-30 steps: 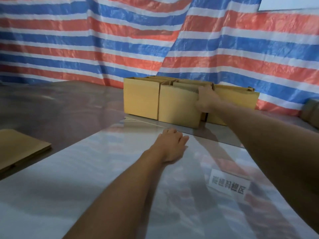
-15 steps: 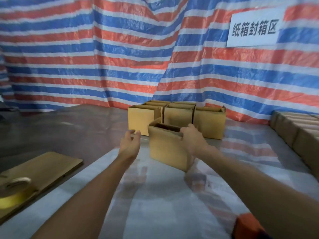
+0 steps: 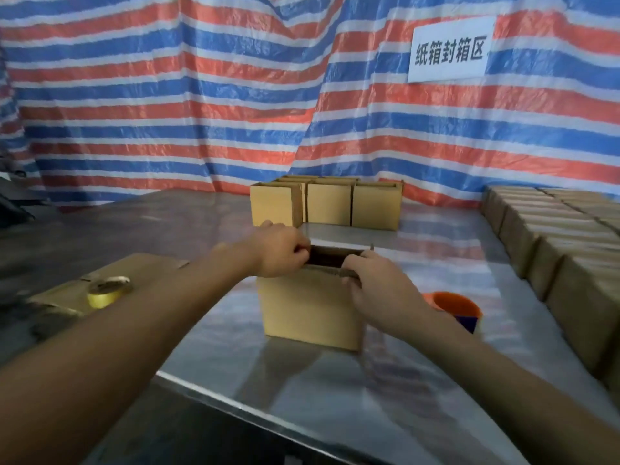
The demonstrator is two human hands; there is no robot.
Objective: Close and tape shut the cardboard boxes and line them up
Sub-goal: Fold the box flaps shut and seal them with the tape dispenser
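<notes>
From my head camera, the open cardboard box (image 3: 310, 307) stands upright on the shiny metal table (image 3: 335, 391) straight in front of me, and everything else is placed from it. My left hand (image 3: 278, 251) is at its top left corner, fingers curled tight around the edge there. My right hand (image 3: 379, 286) is on the near rim towards the right corner, fingers hooked over the cardboard and clamped on it. The dark inside of the box shows between my two hands. Behind the box, further up the table, a cluster of other boxes (image 3: 328, 204) sits pressed side by side. To its right, a long row of boxes (image 3: 553, 246) runs along the table edge, packed touching one another. Just right of the box, partly behind my right forearm, lies an orange round object (image 3: 456, 305) with a blue part; I cannot tell what it is. Well to the left of the box, a yellow tape roll (image 3: 107, 290) rests on a flattened piece of cardboard (image 3: 67, 293). The tabletop mirrors coloured stripes around the box and turns darker to its left. Beyond the box, a red, white and blue striped tarp (image 3: 201, 95) closes off the room, with a white sign (image 3: 449, 52) in black characters fixed up to the right.
</notes>
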